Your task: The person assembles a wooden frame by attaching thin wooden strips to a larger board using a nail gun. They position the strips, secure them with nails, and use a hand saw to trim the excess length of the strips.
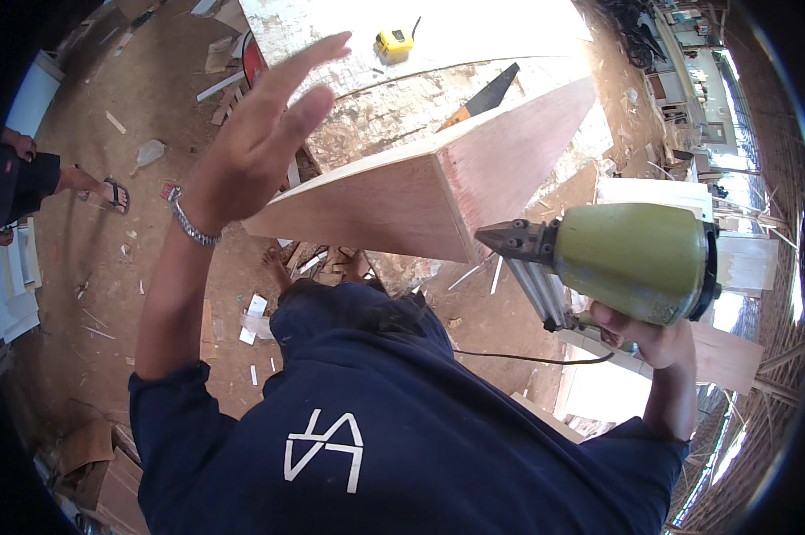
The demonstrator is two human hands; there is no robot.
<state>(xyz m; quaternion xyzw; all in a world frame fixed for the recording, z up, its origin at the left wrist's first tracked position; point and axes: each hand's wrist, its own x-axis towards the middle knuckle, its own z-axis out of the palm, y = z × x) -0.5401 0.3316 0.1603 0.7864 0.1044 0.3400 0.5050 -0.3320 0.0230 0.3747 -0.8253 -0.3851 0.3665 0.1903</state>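
My right hand (645, 337) grips the handle of a green pneumatic nail gun (634, 254), with its dark nose pointing left at the near corner of a plywood box (367, 214). Whether the nose touches the wood, I cannot tell. Raised above the box's left end is my left hand (258, 143), its fingers stretched out and nothing in it. A metal watch band circles that wrist. The box rests on a worn workbench (358, 125), its side panels meeting at the corner nearest me. Behind it lies a handsaw (491, 94), partly hidden by the box.
A yellow tape measure (395, 42) sits on a pale board at the bench's far side. An air hose (545, 359) runs behind my body. Wood offcuts (255, 308) litter the dirt floor. At the left edge stands another person (28, 183) in sandals.
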